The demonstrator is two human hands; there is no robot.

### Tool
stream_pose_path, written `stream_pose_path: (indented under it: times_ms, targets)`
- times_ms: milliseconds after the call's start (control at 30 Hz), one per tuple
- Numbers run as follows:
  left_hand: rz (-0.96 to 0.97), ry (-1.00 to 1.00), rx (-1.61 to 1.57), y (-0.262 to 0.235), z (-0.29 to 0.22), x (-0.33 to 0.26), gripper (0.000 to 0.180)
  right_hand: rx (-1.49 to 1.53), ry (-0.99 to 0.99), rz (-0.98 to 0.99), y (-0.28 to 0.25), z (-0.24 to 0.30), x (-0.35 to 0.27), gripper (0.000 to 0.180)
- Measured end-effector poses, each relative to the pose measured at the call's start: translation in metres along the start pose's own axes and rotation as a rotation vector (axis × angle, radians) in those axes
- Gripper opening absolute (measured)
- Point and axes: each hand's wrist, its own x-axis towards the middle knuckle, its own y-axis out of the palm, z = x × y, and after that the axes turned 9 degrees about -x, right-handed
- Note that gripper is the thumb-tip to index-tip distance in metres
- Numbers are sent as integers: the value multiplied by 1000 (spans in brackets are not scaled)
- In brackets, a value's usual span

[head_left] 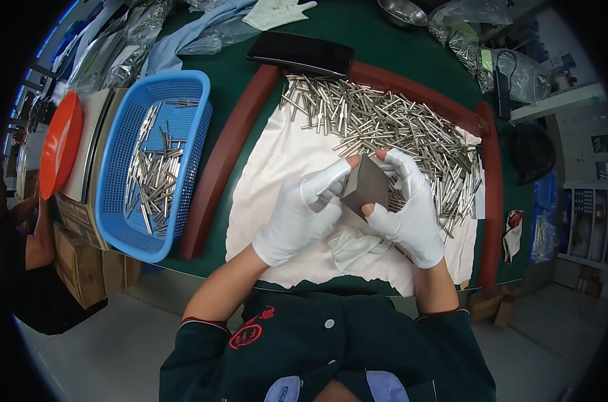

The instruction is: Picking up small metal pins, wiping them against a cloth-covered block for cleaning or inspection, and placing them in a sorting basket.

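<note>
A dark grey rectangular metal block (366,185) is held up between my hands over the white cloth (264,181). My right hand (414,218), in a white glove with bare fingertips, grips it, thumb on the near side and fingers at the far end. My left hand (296,216), gloved alike, is closed at the block's left side, its thumb tip against the far left edge. The left hand's other fingers are curled and partly hidden. Just beyond lies a large pile of shiny metal pins (391,120). Below the block sits a crumpled white cloth (359,249).
Red-brown wooden bars (225,167) border the cloth on the green table. A blue basket (205,114) with more pins stands left, beside an orange-red dish (63,144). A black flat device (300,53) rests on the far bar. Another person's arm (41,234) shows far left.
</note>
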Motion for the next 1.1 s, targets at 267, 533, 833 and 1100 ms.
stream_pose_path:
  times_ms: [267,533,833,1100]
  targets:
    - [2,141,194,3,-7,5,69,-45,42,-23,-4,-8,0,70]
    - [-3,91,163,3,-5,3,68,-114,57,-67,-6,-1,1,68]
    - [24,3,89,1,-9,1,67,-56,-41,-6,-5,0,0,62]
    - [22,-438,-439,-4,-25,7,62,-138,116,-146,-13,-1,5,60]
